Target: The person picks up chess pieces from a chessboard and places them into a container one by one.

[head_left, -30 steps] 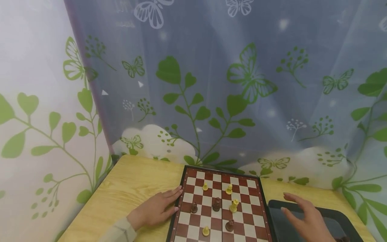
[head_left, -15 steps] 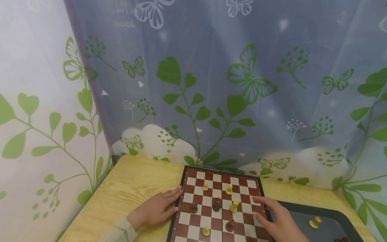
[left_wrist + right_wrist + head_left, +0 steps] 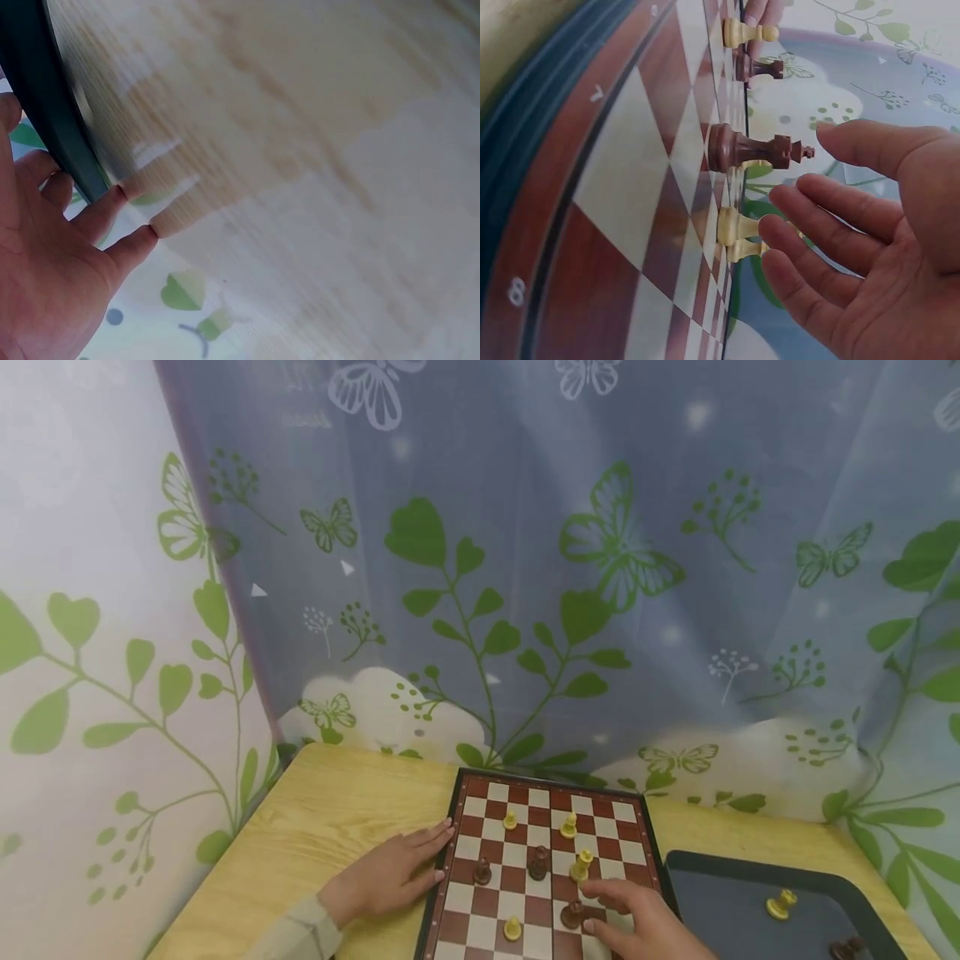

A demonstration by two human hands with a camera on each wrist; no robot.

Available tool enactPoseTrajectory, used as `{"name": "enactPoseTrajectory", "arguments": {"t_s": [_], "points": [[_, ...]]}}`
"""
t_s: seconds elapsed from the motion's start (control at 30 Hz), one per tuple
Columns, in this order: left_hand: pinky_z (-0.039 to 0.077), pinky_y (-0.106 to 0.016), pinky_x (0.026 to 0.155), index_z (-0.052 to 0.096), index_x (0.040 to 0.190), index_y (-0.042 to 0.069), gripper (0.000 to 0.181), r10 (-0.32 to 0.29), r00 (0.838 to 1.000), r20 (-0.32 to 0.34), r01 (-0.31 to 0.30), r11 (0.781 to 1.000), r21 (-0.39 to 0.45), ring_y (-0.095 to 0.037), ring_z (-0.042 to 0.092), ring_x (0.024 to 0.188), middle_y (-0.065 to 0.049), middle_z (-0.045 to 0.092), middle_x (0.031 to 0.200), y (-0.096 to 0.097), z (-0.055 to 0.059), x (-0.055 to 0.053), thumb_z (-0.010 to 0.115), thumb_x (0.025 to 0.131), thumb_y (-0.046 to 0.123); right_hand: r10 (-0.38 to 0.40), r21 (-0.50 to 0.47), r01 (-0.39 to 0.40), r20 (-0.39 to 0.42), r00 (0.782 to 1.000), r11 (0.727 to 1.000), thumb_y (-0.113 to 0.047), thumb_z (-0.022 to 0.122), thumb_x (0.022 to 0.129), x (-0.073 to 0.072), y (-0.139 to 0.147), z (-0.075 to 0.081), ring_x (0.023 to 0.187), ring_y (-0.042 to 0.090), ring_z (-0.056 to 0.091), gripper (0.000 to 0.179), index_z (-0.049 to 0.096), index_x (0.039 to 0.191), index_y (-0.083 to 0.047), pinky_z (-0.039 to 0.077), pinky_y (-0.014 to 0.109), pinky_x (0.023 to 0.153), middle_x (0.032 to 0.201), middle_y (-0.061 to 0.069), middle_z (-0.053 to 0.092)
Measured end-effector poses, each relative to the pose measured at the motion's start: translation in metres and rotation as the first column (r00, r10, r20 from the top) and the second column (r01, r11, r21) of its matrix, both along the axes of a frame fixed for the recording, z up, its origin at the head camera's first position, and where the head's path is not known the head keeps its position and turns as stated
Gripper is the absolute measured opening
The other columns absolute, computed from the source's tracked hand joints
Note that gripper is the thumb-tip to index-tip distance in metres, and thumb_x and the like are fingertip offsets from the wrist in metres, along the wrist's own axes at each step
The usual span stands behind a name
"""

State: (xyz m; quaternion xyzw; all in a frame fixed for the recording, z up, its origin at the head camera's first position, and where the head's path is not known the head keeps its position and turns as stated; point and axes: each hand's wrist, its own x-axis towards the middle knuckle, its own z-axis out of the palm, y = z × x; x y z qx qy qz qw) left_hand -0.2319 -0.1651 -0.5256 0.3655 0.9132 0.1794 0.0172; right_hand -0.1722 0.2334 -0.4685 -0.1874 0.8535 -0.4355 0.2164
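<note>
A brown-and-white chessboard [image 3: 460,902] lies on the table with several yellow and dark chess pieces standing on it. My left hand [image 3: 390,875] rests at the board's left edge, fingers extended; the left wrist view shows this hand [image 3: 56,255] by the dark board rim [image 3: 52,105]. Over the board's right half, my right hand [image 3: 637,918] has thumb and fingers apart beside a dark rook [image 3: 572,914]. In the right wrist view, the thumb and fingers of the hand [image 3: 870,232] are near the rook's [image 3: 739,148] top, with no grip visible. A yellow piece [image 3: 581,865] stands just beyond.
Right of the board sits a dark tray [image 3: 720,902] holding a yellow chess piece [image 3: 782,904] and dark pieces [image 3: 847,948] at its lower right. Bare wood of the table [image 3: 337,793] shows on the left. A butterfly-patterned curtain [image 3: 510,568] hangs behind.
My right hand has moved left from over the tray, across the board's right edge, to the dark rook. The tray's yellow piece has come into sight. My left hand stays put.
</note>
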Motion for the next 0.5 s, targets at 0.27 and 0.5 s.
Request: {"name": "enactPoseTrajectory", "arguments": {"t_s": [0.27,0.5], "points": [[0.041,-0.059,0.112,0.033,0.160,0.010,0.063,-0.002,0.999,0.035,0.002,1.000,0.001,-0.032,0.042,0.145,-0.006,0.029,0.167,0.000,-0.003,-0.001,0.038,0.110,0.047,0.069,0.062,-0.061,-0.122,0.990,0.996,-0.022,0.068,0.098,-0.002,-0.001,-0.010,0.115,0.044,0.061,0.035,0.067,0.130,-0.005,0.057,0.043,0.086,0.128,0.018,0.066],[0.041,-0.060,0.112,0.032,0.160,0.010,0.063,0.002,1.000,0.021,-0.002,1.000,-0.001,-0.031,0.042,0.146,-0.006,0.028,0.167,0.000,-0.002,-0.003,0.037,0.110,0.047,0.110,0.107,-0.095,-0.140,0.984,0.990,-0.030,0.069,0.098,-0.017,0.002,-0.024,0.112,0.033,0.065,0.038,0.068,0.128,-0.006,0.057,0.047,0.088,0.124,0.014,0.069]]}}
